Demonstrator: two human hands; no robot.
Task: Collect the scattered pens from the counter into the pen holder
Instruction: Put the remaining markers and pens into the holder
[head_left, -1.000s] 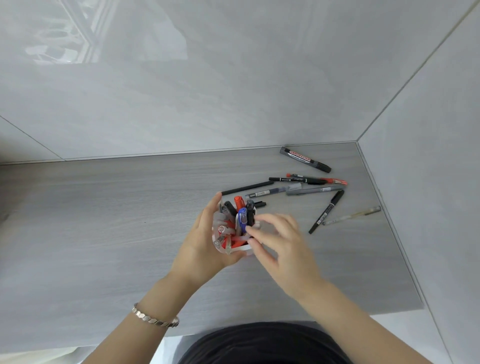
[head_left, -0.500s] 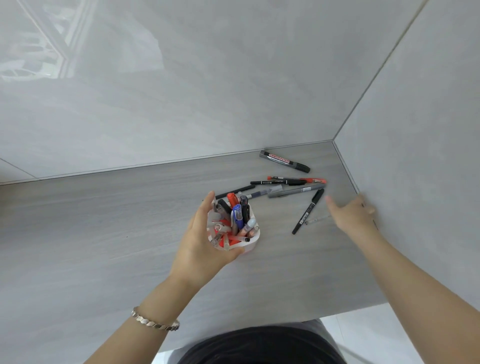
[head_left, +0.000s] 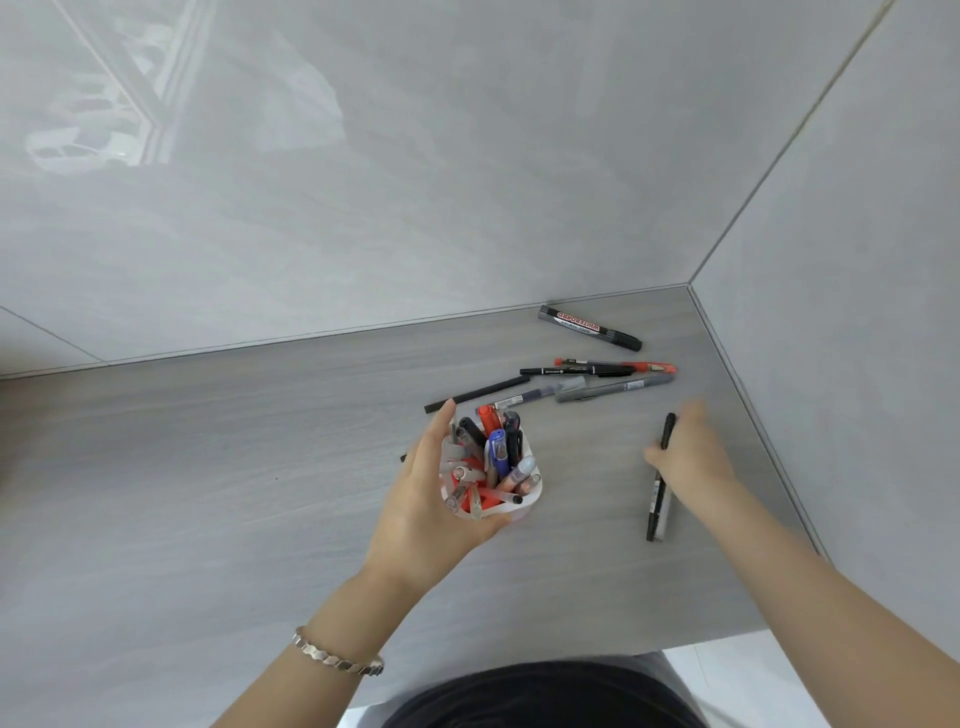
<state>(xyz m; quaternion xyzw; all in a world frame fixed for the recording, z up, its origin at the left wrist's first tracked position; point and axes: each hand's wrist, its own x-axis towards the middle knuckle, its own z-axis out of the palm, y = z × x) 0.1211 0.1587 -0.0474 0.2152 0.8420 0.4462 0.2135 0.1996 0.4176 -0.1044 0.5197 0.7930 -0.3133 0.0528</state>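
The pen holder (head_left: 491, 480) at frame centre, clasped by the left hand (head_left: 431, 514), is already crowded, while the right hand (head_left: 688, 457) fingers close on a black pen (head_left: 658, 486); roughly six pens (head_left: 597, 370) remain on the tabletop (head_left: 208, 493) at upper right.

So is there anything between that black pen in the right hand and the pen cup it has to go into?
Nothing visible on the way. The counter between the right hand, closed on the black pen, and the pen holder is bare. The holder is already crowded with pens, and the left hand wraps its near side.
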